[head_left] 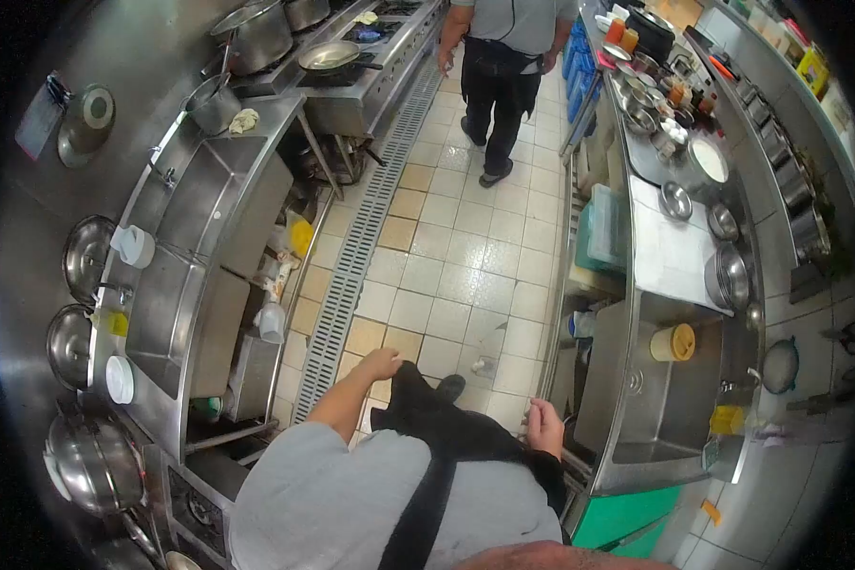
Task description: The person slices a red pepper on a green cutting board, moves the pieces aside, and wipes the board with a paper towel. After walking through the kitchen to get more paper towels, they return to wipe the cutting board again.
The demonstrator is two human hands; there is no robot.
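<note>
I stand in a narrow kitchen aisle in a grey shirt and black apron. My left hand [381, 364] hangs in front of me over the tiled floor [446, 275], fingers curled in, holding nothing. My right hand [544, 426] hangs at my side, empty and loosely spread. It is close to the front edge of a steel sink [655, 418] on my right but apart from it. A yellow-lidded cup [674, 342] stands in that sink.
Another person [503, 57] in a grey shirt and black trousers stands further up the aisle. A floor drain grate [361, 247] runs along the left. Steel sinks [195, 275], pots and stoves with a pan [328, 57] line the left. Bowls and containers crowd the right counter [674, 237].
</note>
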